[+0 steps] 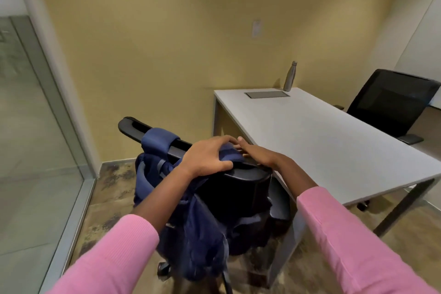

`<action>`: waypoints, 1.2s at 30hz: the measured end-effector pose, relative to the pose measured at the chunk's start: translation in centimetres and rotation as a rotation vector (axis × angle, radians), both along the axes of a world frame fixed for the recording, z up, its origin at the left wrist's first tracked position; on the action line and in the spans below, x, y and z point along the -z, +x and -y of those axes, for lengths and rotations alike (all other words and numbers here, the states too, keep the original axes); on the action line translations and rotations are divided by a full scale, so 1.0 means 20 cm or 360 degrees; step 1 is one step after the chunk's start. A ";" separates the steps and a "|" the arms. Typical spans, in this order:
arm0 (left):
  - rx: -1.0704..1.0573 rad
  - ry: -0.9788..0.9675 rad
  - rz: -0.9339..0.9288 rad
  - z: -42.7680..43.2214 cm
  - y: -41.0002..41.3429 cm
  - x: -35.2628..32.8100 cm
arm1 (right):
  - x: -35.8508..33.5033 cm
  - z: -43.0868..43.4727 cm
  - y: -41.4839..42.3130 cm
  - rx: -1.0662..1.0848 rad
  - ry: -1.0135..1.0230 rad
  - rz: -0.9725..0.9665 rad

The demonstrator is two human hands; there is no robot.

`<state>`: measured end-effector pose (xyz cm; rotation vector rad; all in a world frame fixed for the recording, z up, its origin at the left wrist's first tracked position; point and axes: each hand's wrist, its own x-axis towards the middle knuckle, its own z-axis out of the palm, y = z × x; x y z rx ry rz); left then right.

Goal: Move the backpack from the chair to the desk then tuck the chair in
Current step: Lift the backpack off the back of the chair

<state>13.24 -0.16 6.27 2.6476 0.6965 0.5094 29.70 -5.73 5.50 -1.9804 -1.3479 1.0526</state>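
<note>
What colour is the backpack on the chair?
Dark blue. The head view shows the backpack hanging over the chair back.

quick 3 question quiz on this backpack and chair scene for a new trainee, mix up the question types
1. True or false: the backpack already lies on the desk.
2. What stands upright near the desk's far edge? A) metal bottle B) mug C) lamp
3. Which hand is closed on the strap atop the chair?

Key: 1 false, it hangs on the chair back; 2 A, the bottle; 3 the left hand; the right hand rests beside it.

Left hand (pixel 208 155) gripping backpack strap (pixel 227 153), chair (pixel 238 181), desk (pixel 322 141)
</note>
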 end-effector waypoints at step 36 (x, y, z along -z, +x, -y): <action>0.0378 0.0618 -0.0082 0.13 0.10 0.11 | 0.05 0.44 -0.22 -0.0082 0.0617 0.1293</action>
